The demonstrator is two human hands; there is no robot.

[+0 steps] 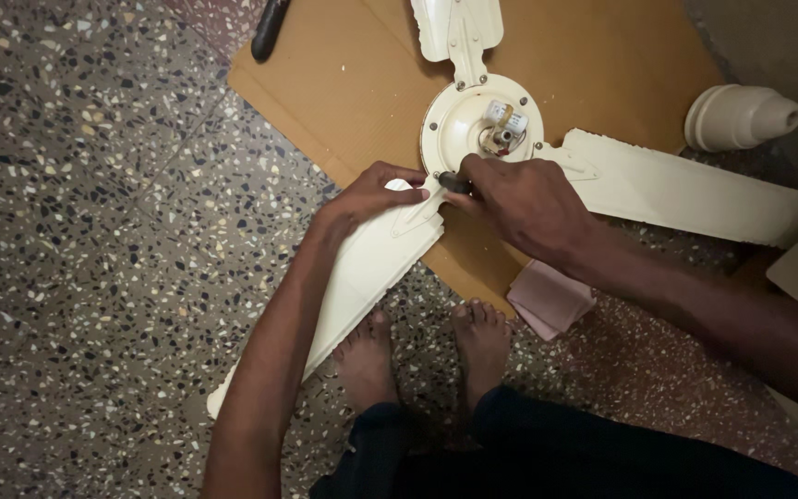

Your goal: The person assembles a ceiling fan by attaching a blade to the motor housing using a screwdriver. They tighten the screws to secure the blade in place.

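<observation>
A cream ceiling fan lies on a sheet of brown cardboard (pixel 344 74) on the floor, its round motor hub (pixel 473 120) facing up. My left hand (pixel 371 196) presses down on the near blade (pixel 362 268) close to where its bracket meets the hub. My right hand (pixel 524 203) is closed around a dark tool handle (pixel 454 182) at that same joint; the tool's tip is hidden. A second blade (pixel 685 194) runs to the right and a third blade (pixel 459 28) points away from me.
A cream bell-shaped fan cover (pixel 741 115) lies at the upper right. A pink folded cloth (pixel 551 300) sits by my bare feet (pixel 427 356). A dark tool handle (pixel 270 28) rests at the cardboard's top left edge. Speckled terrazzo floor (pixel 76 231) surrounds everything.
</observation>
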